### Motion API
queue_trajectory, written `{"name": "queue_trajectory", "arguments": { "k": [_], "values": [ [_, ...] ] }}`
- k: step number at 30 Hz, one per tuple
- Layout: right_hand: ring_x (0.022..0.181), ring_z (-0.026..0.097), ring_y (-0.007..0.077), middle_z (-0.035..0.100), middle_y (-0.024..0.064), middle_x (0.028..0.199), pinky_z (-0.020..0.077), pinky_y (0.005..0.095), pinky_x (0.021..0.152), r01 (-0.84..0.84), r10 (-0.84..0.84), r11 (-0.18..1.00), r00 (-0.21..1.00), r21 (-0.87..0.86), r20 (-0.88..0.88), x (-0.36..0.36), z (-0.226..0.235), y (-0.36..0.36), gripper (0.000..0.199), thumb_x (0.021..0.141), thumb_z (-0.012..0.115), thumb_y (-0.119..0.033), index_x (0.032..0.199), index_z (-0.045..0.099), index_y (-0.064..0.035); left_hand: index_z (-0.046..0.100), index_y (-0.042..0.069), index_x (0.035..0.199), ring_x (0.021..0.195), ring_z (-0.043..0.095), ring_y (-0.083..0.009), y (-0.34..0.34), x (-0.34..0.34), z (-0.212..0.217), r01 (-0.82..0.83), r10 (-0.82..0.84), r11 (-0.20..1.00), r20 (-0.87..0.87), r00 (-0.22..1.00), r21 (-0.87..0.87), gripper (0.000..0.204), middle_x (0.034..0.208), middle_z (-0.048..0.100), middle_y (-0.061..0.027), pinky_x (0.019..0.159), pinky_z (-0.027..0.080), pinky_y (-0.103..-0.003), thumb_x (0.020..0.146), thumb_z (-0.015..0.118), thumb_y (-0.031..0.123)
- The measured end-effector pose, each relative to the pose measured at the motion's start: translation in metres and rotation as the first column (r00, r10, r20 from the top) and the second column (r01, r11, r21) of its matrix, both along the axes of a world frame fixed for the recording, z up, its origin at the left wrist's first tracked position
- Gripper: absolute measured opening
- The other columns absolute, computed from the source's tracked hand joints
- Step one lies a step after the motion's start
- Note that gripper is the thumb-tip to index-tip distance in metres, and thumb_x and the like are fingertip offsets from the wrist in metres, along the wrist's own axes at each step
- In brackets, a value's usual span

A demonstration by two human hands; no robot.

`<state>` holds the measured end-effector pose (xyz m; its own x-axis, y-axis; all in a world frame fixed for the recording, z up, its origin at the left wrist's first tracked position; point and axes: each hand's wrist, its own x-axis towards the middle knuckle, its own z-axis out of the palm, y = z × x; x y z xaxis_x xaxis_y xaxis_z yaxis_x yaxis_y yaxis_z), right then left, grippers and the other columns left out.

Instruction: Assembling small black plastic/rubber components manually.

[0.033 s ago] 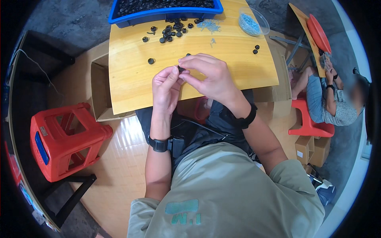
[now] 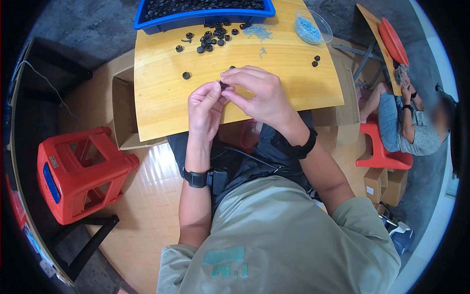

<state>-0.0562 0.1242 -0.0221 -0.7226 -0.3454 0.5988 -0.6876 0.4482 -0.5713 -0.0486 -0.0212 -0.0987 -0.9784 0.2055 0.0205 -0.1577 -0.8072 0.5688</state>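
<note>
Over the yellow table (image 2: 161, 103), the left hand (image 2: 205, 105) and right hand (image 2: 257, 95) meet, both pinching one small black cap (image 2: 224, 85) between fingertips; it looks like a fitting step, calling for steady alignment. A blue bin (image 2: 205, 17) of caps sits at the far edge, a clear bowl (image 2: 313, 27) right of it, an open carton (image 2: 120, 112) below left.

Black caps (image 2: 211, 38), blue tray (image 2: 205, 18), yellow wooden table (image 2: 161, 103), red stool (image 2: 81, 174).

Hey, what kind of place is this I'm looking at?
Probably a small assembly workshop. A blue bin of black parts sits on a wooden table, with a bowl of small pale pieces beside it, and another person works at a second table nearby.
</note>
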Motion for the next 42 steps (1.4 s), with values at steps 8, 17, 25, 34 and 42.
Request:
{"name": "queue_trajectory", "arguments": {
  "k": [8, 17, 25, 34, 42],
  "values": [
    [0.077, 0.066, 0.0262, 0.068, 0.0104, 0.085, 0.0535, 0.0331, 0.068, 0.062, -0.061, 0.998, 0.993, 0.012, -0.098, -0.001, -0.005, -0.001, 0.017, 0.070, 0.070, -0.001, 0.086, 0.065, -0.0025, 0.066, -0.001, 0.099, 0.089, 0.064, -0.0182, 0.001, -0.001, -0.001, 0.020, -0.019, 1.000, -0.033, 0.999, 0.023, 0.016, 0.096, 0.068, -0.0125, 0.084, 0.050, -0.033, 0.093, 0.058, 0.011],
    [0.081, 0.068, 0.0257, 0.070, 0.0096, 0.091, 0.0544, 0.0328, 0.072, 0.005, -0.005, 1.000, 0.992, 0.001, -0.128, -0.003, -0.010, 0.006, 0.016, 0.070, 0.072, -0.002, 0.085, 0.066, -0.0021, 0.065, 0.001, 0.097, 0.087, 0.061, -0.0164, 0.003, 0.002, -0.003, -0.023, 0.023, 1.000, -0.073, 0.997, -0.007, 0.016, 0.096, 0.067, -0.0097, 0.084, 0.046, -0.032, 0.094, 0.057, 0.014],
    [0.090, 0.068, 0.0229, 0.069, 0.0140, 0.101, 0.0543, 0.0315, 0.079, -0.069, 0.103, 0.970, 0.985, -0.231, 0.138, 0.008, -0.015, 0.013, 0.025, 0.073, 0.072, 0.005, 0.096, 0.065, -0.0005, 0.064, -0.003, 0.096, 0.082, 0.064, -0.0133, 0.010, 0.014, 0.014, -0.167, 0.151, 0.980, -0.134, 0.979, -0.113, 0.011, 0.091, 0.068, -0.0093, 0.078, 0.049, -0.025, 0.086, 0.065, 0.001],
    [0.091, 0.068, 0.0215, 0.070, 0.0113, 0.098, 0.0546, 0.0297, 0.077, -0.142, 0.273, 0.825, 0.948, -0.547, 0.166, 0.026, 0.008, 0.016, 0.026, 0.074, 0.075, -0.001, 0.096, 0.063, -0.0032, 0.059, -0.002, 0.096, 0.083, 0.063, -0.0112, 0.017, 0.039, 0.069, -0.242, 0.209, 0.959, -0.208, 0.955, -0.148, 0.017, 0.091, 0.066, -0.0083, 0.075, 0.050, -0.023, 0.082, 0.069, -0.003],
    [0.086, 0.068, 0.0255, 0.070, 0.0113, 0.097, 0.0539, 0.0313, 0.073, -0.215, 0.215, 0.941, 0.976, -0.262, -0.030, 0.031, 0.035, 0.029, 0.029, 0.071, 0.074, -0.003, 0.098, 0.067, -0.0045, 0.058, -0.002, 0.095, 0.082, 0.063, -0.0114, 0.013, 0.051, 0.080, -0.175, 0.125, 0.968, -0.260, 0.957, -0.181, 0.017, 0.090, 0.066, -0.0097, 0.073, 0.050, -0.022, 0.082, 0.068, -0.005]
  ]
}}
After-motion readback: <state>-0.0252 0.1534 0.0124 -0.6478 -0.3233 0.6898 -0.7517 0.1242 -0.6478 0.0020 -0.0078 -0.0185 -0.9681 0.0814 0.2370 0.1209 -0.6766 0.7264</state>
